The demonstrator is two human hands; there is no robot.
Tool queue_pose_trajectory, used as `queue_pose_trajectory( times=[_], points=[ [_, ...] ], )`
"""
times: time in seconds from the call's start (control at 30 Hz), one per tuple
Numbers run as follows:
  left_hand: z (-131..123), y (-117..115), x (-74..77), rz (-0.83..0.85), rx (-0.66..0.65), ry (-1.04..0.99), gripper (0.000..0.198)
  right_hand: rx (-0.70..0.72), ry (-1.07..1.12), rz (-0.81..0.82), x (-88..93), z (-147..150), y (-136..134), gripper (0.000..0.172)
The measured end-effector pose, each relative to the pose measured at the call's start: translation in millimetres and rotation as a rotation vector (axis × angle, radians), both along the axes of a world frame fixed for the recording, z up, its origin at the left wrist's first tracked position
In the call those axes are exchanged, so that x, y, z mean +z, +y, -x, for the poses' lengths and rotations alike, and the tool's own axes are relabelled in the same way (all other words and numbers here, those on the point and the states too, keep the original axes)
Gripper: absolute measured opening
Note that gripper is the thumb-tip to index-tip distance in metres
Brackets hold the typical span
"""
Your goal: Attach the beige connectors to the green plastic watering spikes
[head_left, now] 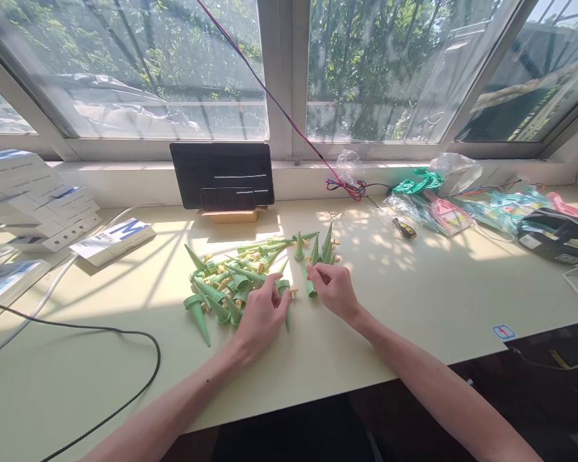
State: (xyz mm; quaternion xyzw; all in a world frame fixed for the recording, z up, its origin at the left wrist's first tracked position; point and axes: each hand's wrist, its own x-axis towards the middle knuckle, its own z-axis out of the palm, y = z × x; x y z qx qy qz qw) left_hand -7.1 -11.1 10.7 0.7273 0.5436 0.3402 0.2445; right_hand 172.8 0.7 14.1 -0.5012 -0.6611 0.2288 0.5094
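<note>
A heap of green plastic watering spikes (214, 292) with small yellowish valves lies on the table in front of me, cones pointing many ways. My left hand (264, 309) is at the heap's right side, its fingers closed on a green watering spike (283, 285) whose point shows below the thumb. To its right, my right hand (336, 290) has its thumb and fingertips pinched at another green spike (311, 290), partly hidden by the fingers. Just beyond it a few spikes (327, 245) stand point up, close together. One more upright spike (298, 247) is to their left.
Behind the heap a dark tablet (221, 176) leans on a stand. White boxes (113, 242) are stacked at left, and a black cable (157, 359) curves over the table. At right lie a screwdriver (404, 228), bagged items (446, 215) and a black device (556, 236).
</note>
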Motion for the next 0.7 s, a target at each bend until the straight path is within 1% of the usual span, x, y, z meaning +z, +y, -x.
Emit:
queue_pose_trajectory(
  times=[0.1, 0.17, 0.23, 0.3, 0.33, 0.4, 0.43, 0.53, 0.7],
  points=[
    [0, -1, 2.6, -0.069, -0.014, -0.041, 0.025, 0.005, -0.008, 0.006, 0.2, 0, 0, 0.046],
    [1, -2, 2.8, -0.119, -0.071, -0.069, 0.021, 0.007, -0.016, 0.01, 0.6, 0, 0, 0.046],
    [2, -4, 1.5, -0.154, -0.189, -0.055, 0.018, 0.012, -0.027, 0.01, 0.8, 0, 0, 0.046],
    [1, -8, -0.8, -0.186, -0.354, 0.026, 0.018, 0.014, -0.037, 0.005, 0.5, 0, 0, 0.046],
    [1, -10, -2.2, -0.203, -0.446, 0.085, 0.02, 0.013, -0.042, 0.003, 0.0, 0, 0, 0.046],
    [-1, -14, -4.6, -0.235, -0.567, 0.191, 0.027, 0.01, -0.049, 0.0, -1.2, 0, 1, 0.045],
    [-2, -16, -5.5, -0.242, -0.604, 0.223, 0.029, 0.009, -0.053, -0.002, -1.8, 0, 1, 0.045],
    [-4, -18, -6.4, -0.253, -0.634, 0.241, 0.03, 0.007, -0.062, -0.008, -2.6, -1, 1, 0.044],
    [-1, -14, -3.7, -0.274, -0.575, 0.285, 0.03, 0.02, -0.079, -0.005, 0.2, 0, -1, 0.042]
  ],
)
